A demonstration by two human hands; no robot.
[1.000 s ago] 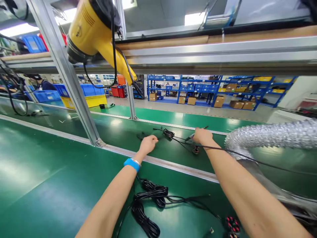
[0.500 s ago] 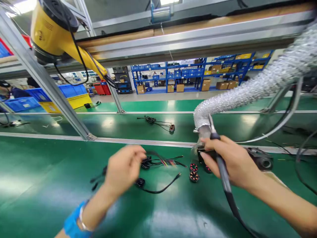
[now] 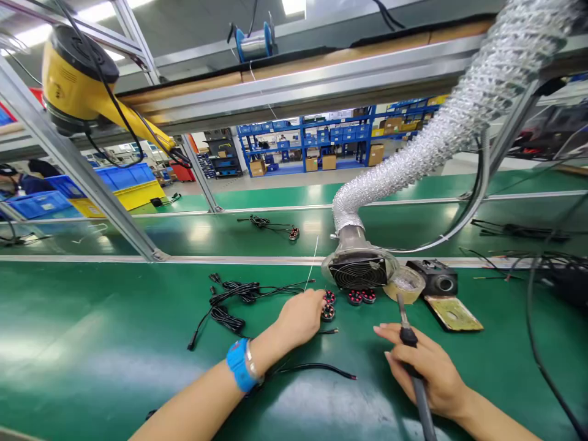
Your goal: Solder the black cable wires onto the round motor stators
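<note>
My left hand [image 3: 301, 318], with a blue wristband, reaches to a small round motor [image 3: 327, 313] on the green bench, its fingers curled at the motor and its thin black wires. My right hand [image 3: 425, 364] is closed round the black handle of a soldering iron [image 3: 410, 343], whose metal tip points up toward the fume fan [image 3: 359, 272]. Two more small motors [image 3: 361, 297] with red windings lie just in front of the fan. A bundle of black cables [image 3: 234, 300] lies left of my left hand. A thin solder wire [image 3: 313, 260] hangs down near the motors.
A silver flexible duct [image 3: 436, 128] runs up from the fan. A tape roll [image 3: 404, 285], a black holder [image 3: 434, 282] and a brass-coloured pad [image 3: 452, 312] sit right of the fan. A yellow heat gun [image 3: 78, 82] hangs at upper left. Another wired motor [image 3: 275, 225] lies on the far belt.
The view has swung right and down. My left hand has moved from the air onto the motor by the fan. My right hand has lowered the soldering iron toward the bench.
</note>
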